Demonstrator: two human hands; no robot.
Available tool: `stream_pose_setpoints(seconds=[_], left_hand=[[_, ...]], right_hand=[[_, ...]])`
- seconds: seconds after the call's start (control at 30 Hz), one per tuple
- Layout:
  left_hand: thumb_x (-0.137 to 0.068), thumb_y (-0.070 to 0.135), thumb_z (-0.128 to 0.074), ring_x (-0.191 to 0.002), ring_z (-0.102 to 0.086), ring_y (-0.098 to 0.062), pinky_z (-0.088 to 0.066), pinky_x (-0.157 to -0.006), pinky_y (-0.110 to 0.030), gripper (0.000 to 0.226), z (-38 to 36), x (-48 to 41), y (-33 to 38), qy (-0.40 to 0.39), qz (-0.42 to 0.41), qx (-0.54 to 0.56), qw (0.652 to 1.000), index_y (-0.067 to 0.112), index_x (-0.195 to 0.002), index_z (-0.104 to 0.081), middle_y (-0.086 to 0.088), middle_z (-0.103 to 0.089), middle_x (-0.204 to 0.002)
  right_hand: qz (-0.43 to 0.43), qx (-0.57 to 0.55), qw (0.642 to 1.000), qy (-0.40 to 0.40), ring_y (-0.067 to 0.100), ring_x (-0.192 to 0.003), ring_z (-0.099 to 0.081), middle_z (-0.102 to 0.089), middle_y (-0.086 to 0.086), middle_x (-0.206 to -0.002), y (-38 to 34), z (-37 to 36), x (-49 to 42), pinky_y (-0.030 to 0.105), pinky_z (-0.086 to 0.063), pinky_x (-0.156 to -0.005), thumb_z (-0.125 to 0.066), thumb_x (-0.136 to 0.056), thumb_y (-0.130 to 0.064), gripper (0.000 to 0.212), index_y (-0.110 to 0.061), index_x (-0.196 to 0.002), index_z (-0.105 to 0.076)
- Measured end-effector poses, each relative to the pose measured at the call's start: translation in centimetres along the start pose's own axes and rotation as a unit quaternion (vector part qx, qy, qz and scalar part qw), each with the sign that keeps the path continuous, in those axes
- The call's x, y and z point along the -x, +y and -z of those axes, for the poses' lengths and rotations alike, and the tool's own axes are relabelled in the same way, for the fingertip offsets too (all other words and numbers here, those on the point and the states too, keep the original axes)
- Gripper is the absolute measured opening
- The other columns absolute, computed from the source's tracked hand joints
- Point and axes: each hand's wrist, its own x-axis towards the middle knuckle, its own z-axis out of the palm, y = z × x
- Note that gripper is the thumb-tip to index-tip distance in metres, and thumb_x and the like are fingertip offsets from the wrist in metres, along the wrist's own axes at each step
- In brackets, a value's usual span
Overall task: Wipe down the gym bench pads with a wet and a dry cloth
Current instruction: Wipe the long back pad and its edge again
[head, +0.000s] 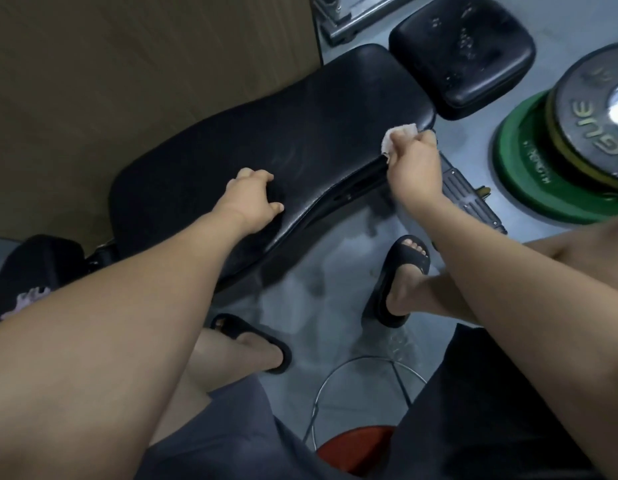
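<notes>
Bench pad (pixel 266 140): long, black and glossy, running diagonally from lower left to upper right across the middle of the view; faint smear marks show on its centre.
Seat pad (pixel 463 57): smaller black cushion just beyond the long pad's far end, apart from it, with pale droplets or spots on its top.
White cloth (pixel 397 133): small and bunched, lying against the bench pad's near edge, close to the end that faces the seat pad.
Right hand (pixel 416 164): at that same edge, its fingers (pixel 427 135) curled down tightly on the white cloth, which sticks out above and to the left of the knuckles.
Left hand (pixel 250 199): set on the bench pad nearer its middle; fingers (pixel 262 175) bent and thumb drawn in, tips on the vinyl. Whether they hold anything dark cannot be told.
Bench frame (pixel 463 192): dark metal bar showing below the right wrist.
Weight plates (pixel 542 161): green plate under a grey one, stacked on the floor at the right.
Floor (pixel 318 289): grey, reflective, mottled in patches.
Feet: both in black slide sandals (pixel 401 271), planted beside the bench.
Stool (pixel 352 448): red seat with a chrome ring, at the bottom edge.
Wooden panel (pixel 127 81): brown surface behind the bench, upper left.
</notes>
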Motion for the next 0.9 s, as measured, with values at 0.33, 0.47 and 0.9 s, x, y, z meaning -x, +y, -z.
stream_pose_setpoints(seconds=[0.33, 0.47, 0.9], left_hand=[[-0.092, 0.049, -0.069, -0.154, -0.006, -0.041, -0.024, -0.123, -0.052, 0.080, -0.8, -3.7, 7.1, -0.082, -0.030, -0.022, 0.996, 0.052, -0.155, -0.020, 0.005, 0.001, -0.169], [-0.096, 0.045, -0.066, -0.154, 0.010, -0.043, -0.016, -0.123, -0.059, 0.085, -1.4, -4.6, 7.5, -0.122, -0.008, -0.058, 0.991, 0.062, -0.152, -0.004, 0.007, 0.015, -0.169], [-0.095, 0.040, -0.068, -0.154, 0.009, -0.041, -0.020, -0.123, -0.056, 0.085, -1.3, -4.6, 7.4, -0.118, -0.009, -0.051, 0.992, 0.060, -0.153, -0.009, 0.010, 0.016, -0.168]], right_hand=[[-0.053, -0.167, 0.984, 0.018, 0.003, -0.098, -0.050, -0.051, -0.006, -0.108, 1.4, 0.9, 0.8, 0.023, -0.050, -0.089, -0.044, -0.094, -0.006, 0.023, -0.022, -0.089, -0.060], [-0.263, -0.315, 0.908, 0.081, 0.019, -0.074, -0.068, -0.067, 0.000, -0.091, 2.7, 1.5, -3.2, 0.041, -0.061, -0.070, -0.052, -0.100, -0.024, 0.018, -0.032, -0.086, -0.059], [-0.221, -0.353, 0.909, 0.008, 0.019, -0.074, -0.063, -0.066, -0.001, -0.087, 0.9, 1.4, 0.1, 0.023, -0.055, -0.067, -0.052, -0.086, -0.009, 0.017, -0.023, -0.080, -0.060]])
